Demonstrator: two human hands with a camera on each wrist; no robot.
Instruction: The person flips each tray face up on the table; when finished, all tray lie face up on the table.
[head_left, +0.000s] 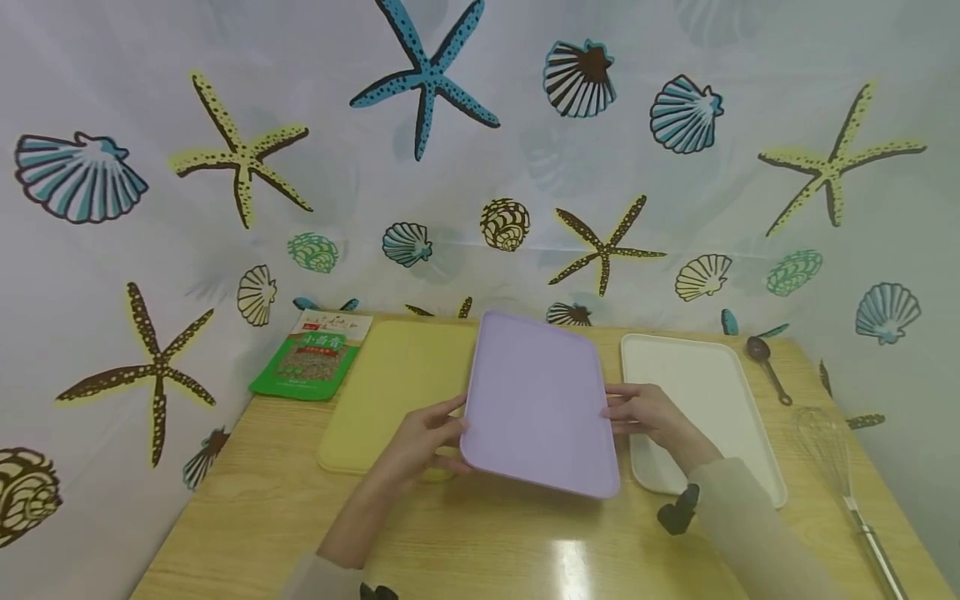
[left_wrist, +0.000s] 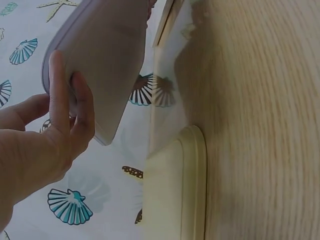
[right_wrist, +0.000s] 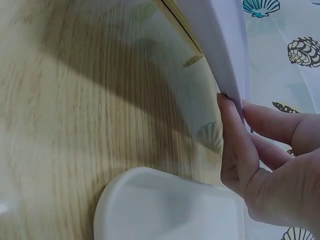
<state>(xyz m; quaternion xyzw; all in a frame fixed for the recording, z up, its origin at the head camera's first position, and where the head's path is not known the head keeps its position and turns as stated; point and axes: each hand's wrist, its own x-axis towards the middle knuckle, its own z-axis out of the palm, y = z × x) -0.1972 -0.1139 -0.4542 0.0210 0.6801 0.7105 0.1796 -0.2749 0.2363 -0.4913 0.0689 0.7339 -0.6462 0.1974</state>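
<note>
A purple rectangular tray (head_left: 540, 400) is held up above the wooden table, tilted, between both hands. My left hand (head_left: 423, 442) grips its left edge near the front corner; in the left wrist view the fingers (left_wrist: 59, 95) lie against the tray's underside. On the opposite long edge, my right hand (head_left: 645, 412) pinches the rim, thumb on the upper side and fingers (right_wrist: 237, 140) beneath. A yellow tray (head_left: 397, 375) lies flat on the left, partly behind the left hand. To the right lies a white tray (head_left: 690, 383), with the right forearm over part of it.
A green and white seasoning packet (head_left: 311, 358) lies at the back left, by the yellow tray. At the right are a dark spoon (head_left: 767, 367) and a metal whisk (head_left: 843, 479). A curtain (head_left: 480, 175) printed with shells and starfish hangs behind the table (head_left: 450, 542).
</note>
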